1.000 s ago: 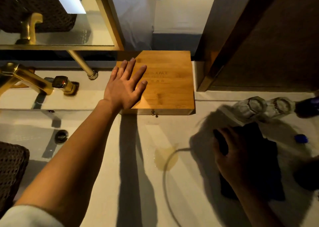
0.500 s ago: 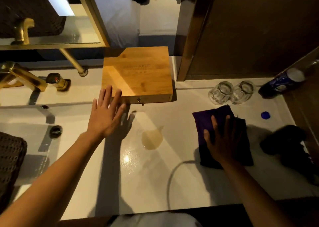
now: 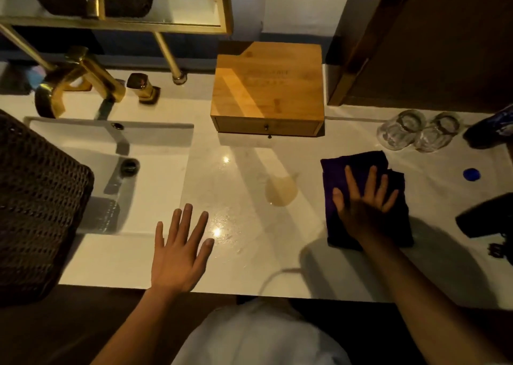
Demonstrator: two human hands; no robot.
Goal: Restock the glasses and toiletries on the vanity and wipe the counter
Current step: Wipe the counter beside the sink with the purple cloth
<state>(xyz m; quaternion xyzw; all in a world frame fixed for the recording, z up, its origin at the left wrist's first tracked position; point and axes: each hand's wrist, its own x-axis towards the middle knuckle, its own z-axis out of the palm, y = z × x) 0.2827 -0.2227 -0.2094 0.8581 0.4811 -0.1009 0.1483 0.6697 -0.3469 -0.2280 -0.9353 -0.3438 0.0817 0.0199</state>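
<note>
- Far left, a dark woven basket (image 3: pixel 36 206) fills the edge of view, beside the white sink (image 3: pixel 155 142) with a gold faucet (image 3: pixel 80 79) over its back rim.
- Just past the sink, the left hand (image 3: pixel 177 253) is flat and spread wide, palm down above the counter (image 3: pixel 244 253) near its front edge, holding nothing; whether it touches the surface I cannot tell.
- Centre back, a wooden box (image 3: pixel 266 92) sits against the wall, its small front drawer closed.
- In front of that box, a tan stain (image 3: pixel 281 190) marks the counter, apart from both hands.
- Right of the stain, the right hand (image 3: pixel 363 203) presses flat, fingers splayed, on a folded dark purple cloth (image 3: pixel 358 170) lying on the counter.
- Behind the cloth, 2 clear glasses (image 3: pixel 416 131) stand touching each other, near the back edge.
- Far right, a blue bottle cap (image 3: pixel 471 174) lies loose, with a dark blue bottle (image 3: pixel 491 131) behind it and a black hair dryer (image 3: pixel 485 220) in front of it.
</note>
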